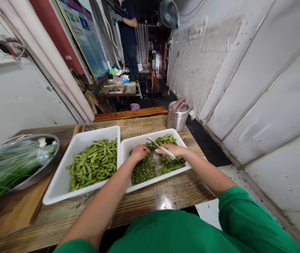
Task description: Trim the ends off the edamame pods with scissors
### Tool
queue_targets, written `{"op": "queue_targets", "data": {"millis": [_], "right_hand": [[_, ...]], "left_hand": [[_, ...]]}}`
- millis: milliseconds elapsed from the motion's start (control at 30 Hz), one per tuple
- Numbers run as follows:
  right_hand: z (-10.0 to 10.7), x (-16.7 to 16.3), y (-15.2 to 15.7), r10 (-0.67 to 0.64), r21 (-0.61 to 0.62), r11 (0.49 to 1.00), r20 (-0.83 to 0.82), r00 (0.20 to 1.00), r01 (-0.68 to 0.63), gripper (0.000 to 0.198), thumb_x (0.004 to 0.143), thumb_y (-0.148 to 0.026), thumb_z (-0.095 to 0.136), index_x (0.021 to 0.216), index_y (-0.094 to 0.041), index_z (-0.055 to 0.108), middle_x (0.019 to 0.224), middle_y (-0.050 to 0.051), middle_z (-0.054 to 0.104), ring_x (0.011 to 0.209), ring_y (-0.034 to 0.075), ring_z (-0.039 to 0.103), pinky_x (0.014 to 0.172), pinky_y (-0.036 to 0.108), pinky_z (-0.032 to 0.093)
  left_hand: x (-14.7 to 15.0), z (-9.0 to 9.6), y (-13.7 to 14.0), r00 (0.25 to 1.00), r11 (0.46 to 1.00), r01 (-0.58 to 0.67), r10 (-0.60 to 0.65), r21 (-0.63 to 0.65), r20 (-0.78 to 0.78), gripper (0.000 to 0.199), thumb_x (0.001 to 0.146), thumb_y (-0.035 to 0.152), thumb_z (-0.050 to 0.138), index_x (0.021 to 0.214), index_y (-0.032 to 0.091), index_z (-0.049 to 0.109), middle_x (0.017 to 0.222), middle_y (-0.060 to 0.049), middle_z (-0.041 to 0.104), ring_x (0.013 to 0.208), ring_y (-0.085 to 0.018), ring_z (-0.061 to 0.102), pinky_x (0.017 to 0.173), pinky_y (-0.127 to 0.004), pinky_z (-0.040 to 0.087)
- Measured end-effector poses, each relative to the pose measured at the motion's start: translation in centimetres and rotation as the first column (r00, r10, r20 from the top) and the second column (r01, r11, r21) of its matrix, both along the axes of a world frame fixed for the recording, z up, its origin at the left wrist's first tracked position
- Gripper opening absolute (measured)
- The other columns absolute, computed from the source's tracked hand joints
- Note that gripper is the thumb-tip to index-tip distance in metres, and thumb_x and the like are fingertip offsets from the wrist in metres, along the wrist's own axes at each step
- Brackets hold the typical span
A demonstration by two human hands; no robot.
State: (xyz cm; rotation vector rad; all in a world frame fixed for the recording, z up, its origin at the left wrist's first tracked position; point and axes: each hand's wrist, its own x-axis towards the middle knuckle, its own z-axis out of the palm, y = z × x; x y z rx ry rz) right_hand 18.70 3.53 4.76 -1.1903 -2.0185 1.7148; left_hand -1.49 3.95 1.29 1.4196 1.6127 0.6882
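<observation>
My right hand (174, 150) holds a pair of scissors (153, 141) with pale green handles, the blades pointing away to the upper left. Beneath it, a white tray (162, 178) contains green edamame pods (169, 166) on its right and back. Smaller dark green bits (143, 172) cover the tray's left part. Over those bits my left hand (140, 153) is closed, fingertips pinched together; whatever lies between them is too small to make out. A second white tray (56, 188), left of the first, has a large heap of edamame pods (94, 163) in it.
A metal bowl (57, 140) of bagged green stalks (13, 168) sits on a wooden board (20, 214) at left. A lidded steel pot (177, 117) stands at the table's far right corner. Beyond are a bench (131, 114), a low table (117, 89) and a standing person (129, 38).
</observation>
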Motion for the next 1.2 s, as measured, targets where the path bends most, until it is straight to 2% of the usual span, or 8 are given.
{"op": "queue_targets", "data": {"millis": [167,300,467,600,700,833,1033,1200], "right_hand": [[0.3,0.1,-0.1,-0.052,0.078,0.996,0.05,0.997,0.047,0.046,0.064,-0.059,0.058,0.066,-0.015,0.044,0.051,-0.004,0.045,0.04,0.007,0.045,0.037,0.019,0.04],[0.7,0.6,-0.5,-0.098,0.127,0.988,0.035,0.995,0.093,0.046,0.066,-0.059,0.056,0.067,-0.015,0.043,0.053,-0.003,0.047,0.04,0.007,0.046,0.035,0.018,0.038],[0.4,1.2,-1.2,-0.113,0.082,0.99,0.002,0.994,0.112,0.044,0.067,-0.057,0.057,0.072,-0.016,0.045,0.049,-0.005,0.046,0.035,0.005,0.042,0.032,0.016,0.035],[-0.5,1.3,-1.5,-0.114,0.012,0.993,-0.001,0.993,0.114,0.044,0.066,-0.056,0.059,0.064,-0.016,0.042,0.044,-0.006,0.044,0.031,0.005,0.038,0.028,0.017,0.032],[-0.9,1.2,-1.6,-0.099,-0.044,0.994,-0.052,0.994,0.097,0.044,0.067,-0.056,0.058,0.063,-0.015,0.042,0.045,-0.006,0.044,0.031,0.005,0.039,0.029,0.016,0.032],[-0.9,1.1,-1.9,-0.075,-0.039,0.997,-0.112,0.991,0.071,0.042,0.069,-0.054,0.056,0.066,-0.015,0.043,0.048,-0.006,0.046,0.033,0.004,0.039,0.029,0.015,0.031],[-0.9,0.8,-1.9,-0.065,-0.047,0.997,-0.089,0.994,0.061,0.039,0.067,-0.052,0.06,0.066,-0.016,0.044,0.049,-0.007,0.044,0.036,0.004,0.04,0.032,0.016,0.035],[-0.8,0.7,-2.1,-0.07,0.022,0.997,-0.013,0.997,0.07,0.041,0.066,-0.052,0.06,0.059,-0.016,0.042,0.043,-0.007,0.042,0.032,0.005,0.038,0.03,0.017,0.032]], "left_hand": [[1.6,-1.1,-1.0,0.95,0.98,-0.057,0.112,0.192,-0.291,0.029,0.038,0.007,0.069,0.034,0.018,0.043,0.049,-0.006,0.052,0.073,-0.023,0.056,0.059,-0.024,0.035],[2.5,-1.0,-1.1,0.924,0.991,0.003,0.049,0.135,-0.378,0.03,0.039,0.007,0.071,0.034,0.017,0.043,0.046,-0.006,0.05,0.063,-0.022,0.055,0.055,-0.025,0.034],[1.9,0.1,-0.4,0.998,0.999,-0.052,0.052,-0.006,-0.021,0.019,0.054,0.029,0.068,0.05,0.015,0.057,0.038,0.001,0.046,0.038,-0.01,0.039,0.041,-0.021,0.027],[1.2,0.5,0.2,0.927,0.976,-0.173,0.208,-0.134,0.313,0.026,0.055,0.034,0.069,0.054,0.014,0.051,0.038,0.004,0.042,0.034,-0.005,0.032,0.037,-0.019,0.022],[1.1,0.7,0.4,0.862,0.965,-0.184,0.25,-0.188,0.442,0.028,0.052,0.03,0.072,0.055,0.013,0.05,0.041,0.005,0.043,0.036,-0.004,0.034,0.038,-0.018,0.024],[1.1,0.9,0.2,0.887,0.974,-0.177,0.22,-0.142,0.405,0.029,0.053,0.033,0.071,0.054,0.013,0.05,0.04,0.004,0.043,0.035,-0.004,0.035,0.037,-0.018,0.023],[0.9,0.8,-0.2,0.967,0.984,-0.165,0.148,0.072,0.207,0.029,0.057,0.039,0.067,0.052,0.013,0.054,0.037,0.004,0.044,0.034,-0.005,0.034,0.038,-0.019,0.024],[1.2,0.8,-0.4,0.962,0.99,-0.119,0.096,0.079,0.254,0.027,0.054,0.037,0.069,0.057,0.012,0.059,0.041,0.003,0.048,0.037,-0.006,0.039,0.039,-0.019,0.027]]}}
